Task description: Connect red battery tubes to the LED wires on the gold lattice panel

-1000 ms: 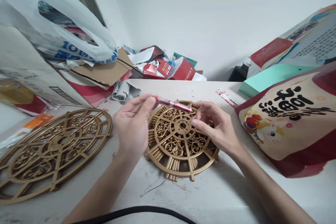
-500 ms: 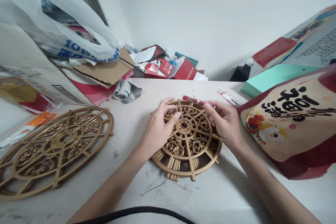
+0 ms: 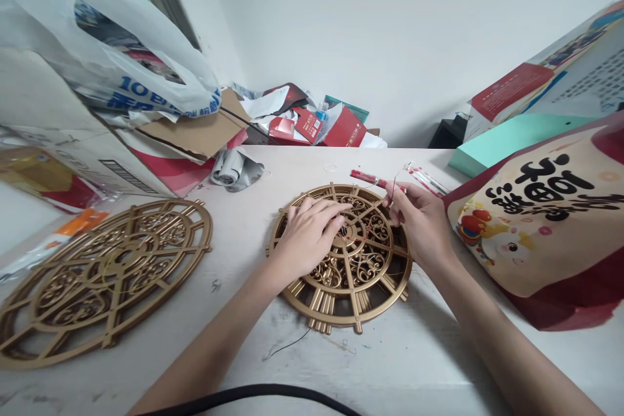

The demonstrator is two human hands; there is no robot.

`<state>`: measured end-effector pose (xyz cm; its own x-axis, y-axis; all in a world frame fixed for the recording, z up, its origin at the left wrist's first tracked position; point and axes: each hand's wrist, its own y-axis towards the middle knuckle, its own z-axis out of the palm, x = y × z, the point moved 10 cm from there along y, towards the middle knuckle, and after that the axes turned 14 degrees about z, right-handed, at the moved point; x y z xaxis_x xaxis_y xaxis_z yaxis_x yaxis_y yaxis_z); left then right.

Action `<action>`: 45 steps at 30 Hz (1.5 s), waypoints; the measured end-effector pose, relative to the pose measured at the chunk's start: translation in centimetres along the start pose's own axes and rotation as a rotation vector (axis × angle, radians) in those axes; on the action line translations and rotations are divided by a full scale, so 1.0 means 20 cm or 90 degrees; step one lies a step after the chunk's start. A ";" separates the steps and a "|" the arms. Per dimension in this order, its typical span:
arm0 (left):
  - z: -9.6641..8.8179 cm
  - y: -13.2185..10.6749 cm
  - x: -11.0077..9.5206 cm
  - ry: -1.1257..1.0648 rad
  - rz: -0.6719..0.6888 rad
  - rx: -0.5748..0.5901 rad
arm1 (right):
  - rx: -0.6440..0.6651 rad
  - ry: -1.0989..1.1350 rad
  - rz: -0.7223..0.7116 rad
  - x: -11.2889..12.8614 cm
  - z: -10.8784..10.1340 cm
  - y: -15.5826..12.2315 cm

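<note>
A round gold openwork frame [image 3: 353, 286] lies flat on the white table in front of me. My left hand [image 3: 308, 238] rests palm down on its left half, fingers stretched toward the hub. My right hand [image 3: 423, 224] hovers over the frame's upper right rim, fingers pinched on a thin red stick [image 3: 370, 178] that points up and left, with a fine dark thread near the fingertips. A larger gold openwork frame [image 3: 104, 273] lies to the left, apart from both hands.
A big red and cream printed bag [image 3: 546, 221] lies at the right. A mint folder [image 3: 507, 140] and boxes sit behind it. Cardboard boxes and a white plastic bag [image 3: 121, 71] crowd the left. Red packets [image 3: 316, 127] pile at the back. A black cable [image 3: 253, 393] runs along the near edge.
My left hand let go of the red stick and came down flat on the small frame. My right hand carried the stick to the frame's upper right rim.
</note>
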<state>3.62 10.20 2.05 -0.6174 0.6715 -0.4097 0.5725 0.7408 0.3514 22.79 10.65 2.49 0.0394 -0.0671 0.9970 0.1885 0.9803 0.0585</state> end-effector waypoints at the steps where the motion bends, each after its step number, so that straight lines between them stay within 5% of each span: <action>1: 0.00 0.01 0.00 -0.005 0.002 0.001 | 0.005 0.006 0.005 0.00 0.00 0.00; 8: 0.03 0.03 0.01 -0.047 -0.011 0.031 | 0.013 0.063 0.035 -0.05 -0.01 0.02; 21: 0.06 0.03 0.05 -0.105 -0.028 0.044 | -0.202 0.120 -0.007 -0.05 -0.21 0.06; 29: 0.06 0.03 0.06 -0.117 -0.038 0.032 | -0.248 0.089 -0.066 0.01 -0.22 0.01; 45: -0.11 0.01 0.03 -0.337 -0.059 -0.207 | -0.159 0.008 -0.030 -0.02 -0.10 -0.01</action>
<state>2.23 10.74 3.71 -0.2580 0.5665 -0.7826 0.2842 0.8187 0.4989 24.77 10.12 1.95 0.0370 -0.1155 0.9926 0.4263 0.9002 0.0889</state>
